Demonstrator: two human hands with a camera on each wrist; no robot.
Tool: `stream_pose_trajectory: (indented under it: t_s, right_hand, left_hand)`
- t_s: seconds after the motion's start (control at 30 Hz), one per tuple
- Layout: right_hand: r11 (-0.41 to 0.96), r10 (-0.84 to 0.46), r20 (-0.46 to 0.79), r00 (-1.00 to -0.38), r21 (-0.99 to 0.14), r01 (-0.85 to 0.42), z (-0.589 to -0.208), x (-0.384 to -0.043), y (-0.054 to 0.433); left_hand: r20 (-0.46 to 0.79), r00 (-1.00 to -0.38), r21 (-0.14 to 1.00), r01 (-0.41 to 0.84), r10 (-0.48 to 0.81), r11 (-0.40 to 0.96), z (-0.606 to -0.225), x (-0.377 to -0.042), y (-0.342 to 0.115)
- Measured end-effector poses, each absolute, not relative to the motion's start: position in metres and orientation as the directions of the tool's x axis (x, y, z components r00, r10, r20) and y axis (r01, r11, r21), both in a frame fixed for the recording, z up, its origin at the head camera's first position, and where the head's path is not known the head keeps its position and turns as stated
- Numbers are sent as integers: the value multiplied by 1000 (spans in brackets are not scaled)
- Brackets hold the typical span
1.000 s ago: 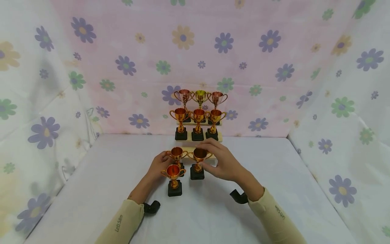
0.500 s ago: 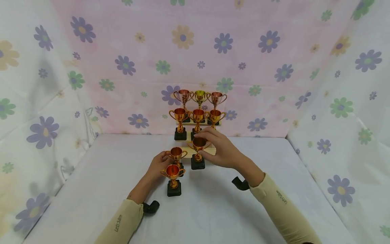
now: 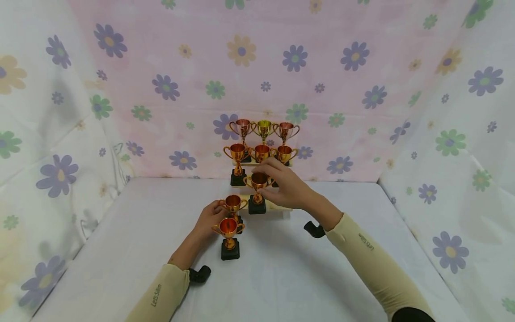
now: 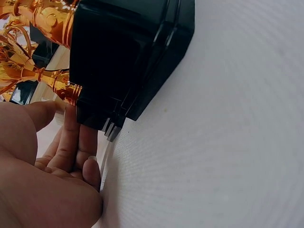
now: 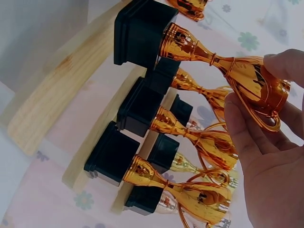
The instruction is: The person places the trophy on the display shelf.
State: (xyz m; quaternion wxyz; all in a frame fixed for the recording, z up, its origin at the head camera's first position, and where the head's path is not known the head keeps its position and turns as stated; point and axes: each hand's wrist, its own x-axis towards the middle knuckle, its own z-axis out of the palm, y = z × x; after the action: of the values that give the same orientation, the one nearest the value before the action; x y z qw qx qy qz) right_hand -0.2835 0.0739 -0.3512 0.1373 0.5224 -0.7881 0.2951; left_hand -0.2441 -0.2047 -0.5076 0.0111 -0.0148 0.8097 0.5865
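Observation:
My right hand (image 3: 287, 185) holds a small gold trophy cup (image 3: 258, 180) by its bowl, thumb on one side and fingers on the other. Its black base hangs close over the lowest step (image 5: 57, 80) of a wooden stand, as the right wrist view shows. On the table, my left hand (image 3: 211, 219) grips a second gold trophy (image 3: 233, 203) low down, thumb by the stem and fingers reaching behind the base. Directly in front of that one stands another gold trophy (image 3: 228, 228), upright, whose big black base (image 4: 123, 52) covers much of the left wrist view.
Three gold trophies, one of them the left trophy (image 3: 237, 153), stand on the middle step. Above them, the top step carries two pinkish cups and a yellow-gold cup (image 3: 264, 128). A flowered cloth (image 3: 241, 85) hangs behind the white table (image 3: 153, 223).
My right hand has carried its trophy forward and up from near the table to over the lowest step. The left hand and both trophies beside it have stayed in place.

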Motion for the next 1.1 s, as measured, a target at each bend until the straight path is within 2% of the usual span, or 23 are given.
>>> stream_pose_trajectory:
  t_s: [0.2,0.53,0.87,1.1]
  right_hand:
    - [339,-743,490,-456,-312,-887,-351,-290,64]
    - [380,-741,460,-489,-312,-871,-353,-297,46]
    - [363,-739,480,-472,-306,-880,-362,-303,34]
    - [387,-738,464,-490,-303,-871,-368,-304,30]
  left_hand:
    - [-39,-999,951,-40,-9,307,-508,-243,-205]
    - [-12,-1000,952,-15,-9,307,-507,-242,-205]
    - [-7,-1000,959,-7,-2,283,-508,-242,-206]
    - [-35,-999,967,-30,15,254,-489,-236,-203]
